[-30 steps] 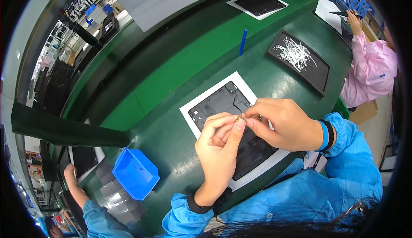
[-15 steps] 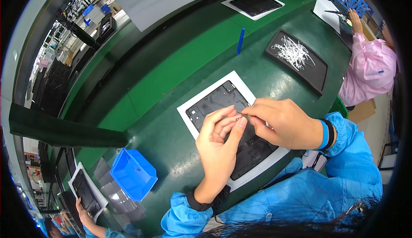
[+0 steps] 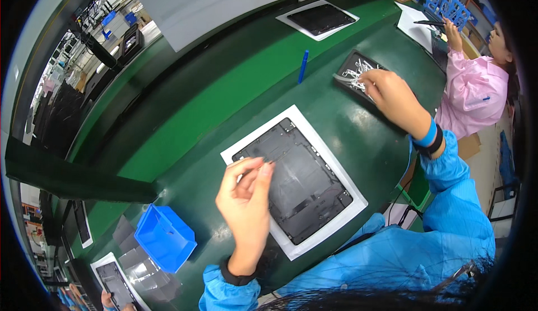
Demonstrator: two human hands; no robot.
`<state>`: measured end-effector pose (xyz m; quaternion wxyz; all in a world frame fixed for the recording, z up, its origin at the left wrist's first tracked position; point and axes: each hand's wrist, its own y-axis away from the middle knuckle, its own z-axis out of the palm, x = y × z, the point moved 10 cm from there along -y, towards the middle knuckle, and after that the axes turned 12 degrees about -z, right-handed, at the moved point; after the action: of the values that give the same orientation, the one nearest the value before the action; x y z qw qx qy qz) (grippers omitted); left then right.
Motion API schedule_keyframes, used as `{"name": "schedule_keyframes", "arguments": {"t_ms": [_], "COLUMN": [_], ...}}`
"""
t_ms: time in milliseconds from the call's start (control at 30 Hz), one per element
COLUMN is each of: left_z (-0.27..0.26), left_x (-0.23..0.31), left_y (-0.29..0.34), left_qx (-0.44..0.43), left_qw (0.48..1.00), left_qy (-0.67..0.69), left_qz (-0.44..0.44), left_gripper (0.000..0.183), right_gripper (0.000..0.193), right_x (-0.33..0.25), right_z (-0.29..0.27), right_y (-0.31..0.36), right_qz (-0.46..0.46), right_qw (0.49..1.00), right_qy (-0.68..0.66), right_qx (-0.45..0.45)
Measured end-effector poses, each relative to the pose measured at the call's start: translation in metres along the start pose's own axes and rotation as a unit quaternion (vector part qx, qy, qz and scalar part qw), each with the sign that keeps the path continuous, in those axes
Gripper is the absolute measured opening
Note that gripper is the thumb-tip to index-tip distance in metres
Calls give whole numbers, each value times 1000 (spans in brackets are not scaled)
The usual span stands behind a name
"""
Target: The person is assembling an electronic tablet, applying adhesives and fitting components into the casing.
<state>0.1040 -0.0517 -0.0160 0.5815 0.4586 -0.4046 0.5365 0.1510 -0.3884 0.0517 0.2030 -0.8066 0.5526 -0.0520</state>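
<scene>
My left hand [image 3: 245,194] is raised over the near-left part of a flat black device panel [image 3: 305,185]. Its thumb and index finger pinch a small dark piece [image 3: 266,159], too small to name. The panel lies on a white sheet [image 3: 358,202] on the green table. At the right, my right hand [image 3: 397,101] reaches over a black tray [image 3: 343,81] with a heap of thin white strips [image 3: 357,71]. Its fingers are bent together at the strips, and whatever lies between the fingertips is hidden. The hand covers much of the tray.
A blue pen [image 3: 303,67] lies beyond the panel. Another black panel [image 3: 320,18] rests on white paper at the back. An open blue bin [image 3: 165,238] stands at left beside clear plastic sheets [image 3: 147,274]. A person in pink [image 3: 473,95] works at the right, holding a black tool.
My right hand has left my left hand and moved away to the right, over the tray of strips. My left hand keeps its pinch. The view has shifted slightly.
</scene>
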Motion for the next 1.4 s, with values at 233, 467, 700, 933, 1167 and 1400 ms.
{"name": "schedule_keyframes", "arguments": {"t_ms": [233, 467, 700, 933, 1167, 1400], "left_z": [-22, 13, 13, -14, -31, -12], "left_x": [11, 48, 50, 56, 5, 6], "left_y": [3, 20, 37, 27, 17, 23], "left_qx": [6, -58, -88, 10, 63, 40], "left_qw": [998, 896, 873, 884, 739, 738], "left_qy": [-60, -356, -377, -373, -666, -664], "left_qz": [5, 259, 296, 281, 80, 114], "left_gripper": [17, 25, 29, 31, 46, 46], "right_gripper": [22, 24, 23, 20, 18, 22], "right_x": [73, -112, -195, -198, -188, -187], "right_z": [3, -43, 25, 96, 158, 164], "right_y": [18, -23, -40, -62, -64, -64], "right_qz": [110, -187, -257, -169, -89, -98], "right_qw": [979, 966, 922, 852, 871, 884], "right_qy": [82, -175, -254, -428, -321, -272], "right_qx": [-151, 47, -135, -252, -360, -368]}}
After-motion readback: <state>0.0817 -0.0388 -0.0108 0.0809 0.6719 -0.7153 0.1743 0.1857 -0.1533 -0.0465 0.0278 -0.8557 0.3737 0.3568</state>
